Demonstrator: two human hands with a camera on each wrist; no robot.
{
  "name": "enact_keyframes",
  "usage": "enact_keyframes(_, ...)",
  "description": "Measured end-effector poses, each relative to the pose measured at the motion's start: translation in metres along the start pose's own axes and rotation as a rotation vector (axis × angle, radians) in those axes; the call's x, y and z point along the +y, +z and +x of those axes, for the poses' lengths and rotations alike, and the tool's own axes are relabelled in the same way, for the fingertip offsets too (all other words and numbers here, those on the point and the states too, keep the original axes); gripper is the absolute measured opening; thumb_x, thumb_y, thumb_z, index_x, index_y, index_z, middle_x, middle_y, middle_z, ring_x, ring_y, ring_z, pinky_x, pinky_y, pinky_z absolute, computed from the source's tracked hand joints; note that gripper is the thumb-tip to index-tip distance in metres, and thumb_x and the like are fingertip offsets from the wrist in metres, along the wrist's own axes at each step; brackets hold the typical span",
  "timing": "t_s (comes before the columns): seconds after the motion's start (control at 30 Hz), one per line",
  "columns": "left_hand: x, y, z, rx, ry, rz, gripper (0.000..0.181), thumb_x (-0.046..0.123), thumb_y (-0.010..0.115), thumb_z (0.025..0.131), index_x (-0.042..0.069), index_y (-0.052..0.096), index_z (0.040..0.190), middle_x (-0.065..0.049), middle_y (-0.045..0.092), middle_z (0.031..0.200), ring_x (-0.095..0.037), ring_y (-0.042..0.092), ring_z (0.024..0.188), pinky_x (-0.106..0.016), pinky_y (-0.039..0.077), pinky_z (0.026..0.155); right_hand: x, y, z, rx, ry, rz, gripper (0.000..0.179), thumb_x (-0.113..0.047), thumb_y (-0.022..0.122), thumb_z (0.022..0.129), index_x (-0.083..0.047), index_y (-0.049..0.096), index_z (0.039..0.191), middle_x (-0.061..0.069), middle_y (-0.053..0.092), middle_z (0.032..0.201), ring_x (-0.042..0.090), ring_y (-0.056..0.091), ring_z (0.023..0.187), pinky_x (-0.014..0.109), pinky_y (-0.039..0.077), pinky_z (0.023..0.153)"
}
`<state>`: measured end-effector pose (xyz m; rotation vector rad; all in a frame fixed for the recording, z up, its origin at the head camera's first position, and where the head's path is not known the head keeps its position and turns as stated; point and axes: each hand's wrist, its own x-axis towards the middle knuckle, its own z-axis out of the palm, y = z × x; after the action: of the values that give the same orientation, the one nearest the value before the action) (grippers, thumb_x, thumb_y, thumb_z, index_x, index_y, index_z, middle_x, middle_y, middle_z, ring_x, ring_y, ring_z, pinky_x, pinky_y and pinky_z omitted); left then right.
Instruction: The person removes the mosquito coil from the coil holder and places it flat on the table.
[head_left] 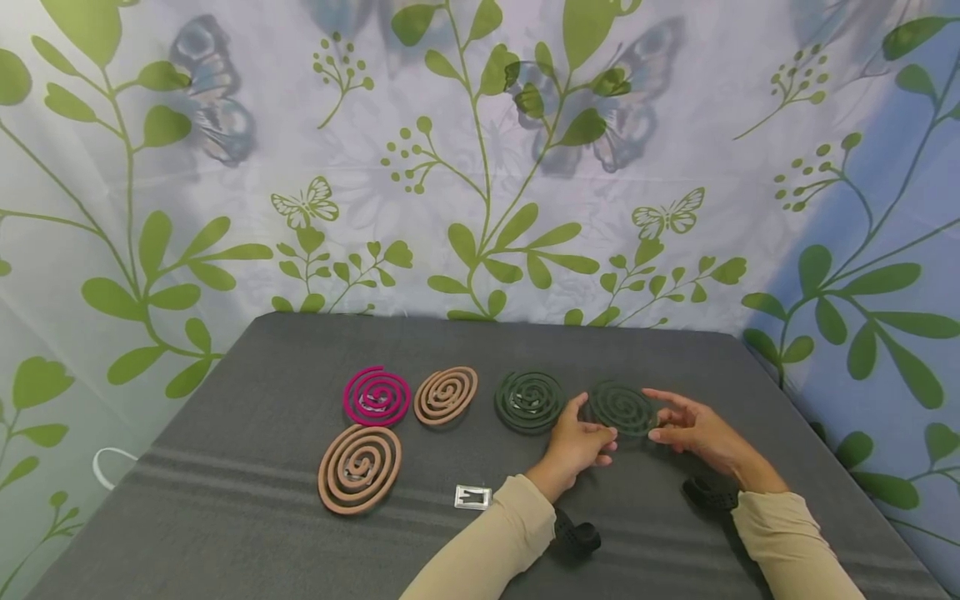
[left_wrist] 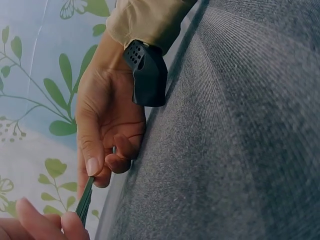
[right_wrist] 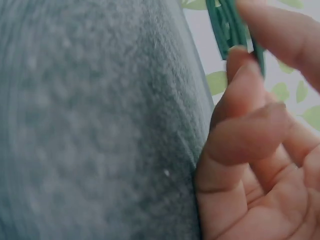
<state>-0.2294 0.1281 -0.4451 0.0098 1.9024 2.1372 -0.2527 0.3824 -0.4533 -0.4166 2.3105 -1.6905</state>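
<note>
A dark green mosquito coil (head_left: 621, 408) is held in the air between both hands, low over the grey table. My left hand (head_left: 573, 450) grips its left edge, and the right hand (head_left: 708, 437) pinches the opposite edge. Seen from the left wrist, the green coil (left_wrist: 84, 200) is edge-on, with the right thumb pressed on one end and left fingertips at the other. The right wrist view shows the coil's rings (right_wrist: 226, 30) between the fingers. Just left of my left hand lies a second dark green coil (head_left: 528, 402) over a small metal stand.
On the left lie a pink coil (head_left: 377, 397), a tan coil (head_left: 446, 396) and a larger tan coil (head_left: 360, 469), with metal stands showing through. A loose metal stand (head_left: 472, 497) lies near the left forearm. A leaf-patterned curtain (head_left: 480, 208) hangs behind the table.
</note>
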Motion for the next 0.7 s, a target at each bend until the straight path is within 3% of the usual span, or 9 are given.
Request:
enact_keyframes(0.27,-0.0034,-0.0005,0.0012,-0.003,-0.060,-0.025,0.076,-0.002,0.074,0.100,0.004,0.036,0.166,-0.004,0.071,0.096,-0.009,0.069,0.073,-0.022,0.060,0.060,0.0009,0.0026,0.0020,-0.004,0.061,-0.021,0.081,-0.003,0.072,0.102,0.017,0.022,0.163,-0.005,0.068,0.101,0.011,0.054,0.073,0.030,0.047,0.065)
enact_keyframes(0.5,-0.0062,-0.0006,0.0034,-0.013,-0.081,-0.040,0.079,0.000,0.073,0.101,0.000,0.030,0.167,-0.005,0.071,0.096,-0.006,0.064,0.066,-0.019,0.056,0.057,0.0014,0.0066,0.0044,0.057,0.131,-0.095,0.079,-0.011,0.075,0.102,0.014,0.031,0.162,0.003,0.071,0.108,0.013,0.056,0.078,0.030,0.049,0.068)
enact_keyframes(0.7,-0.0055,-0.0004,0.0027,-0.020,-0.072,-0.022,0.082,0.001,0.074,0.100,-0.001,0.027,0.168,-0.005,0.070,0.096,-0.007,0.063,0.064,-0.021,0.059,0.058,0.0020,0.0097,0.0057,0.106,0.139,-0.146,0.073,-0.010,0.076,0.101,0.015,0.038,0.158,0.010,0.075,0.116,0.013,0.060,0.079,0.030,0.053,0.069)
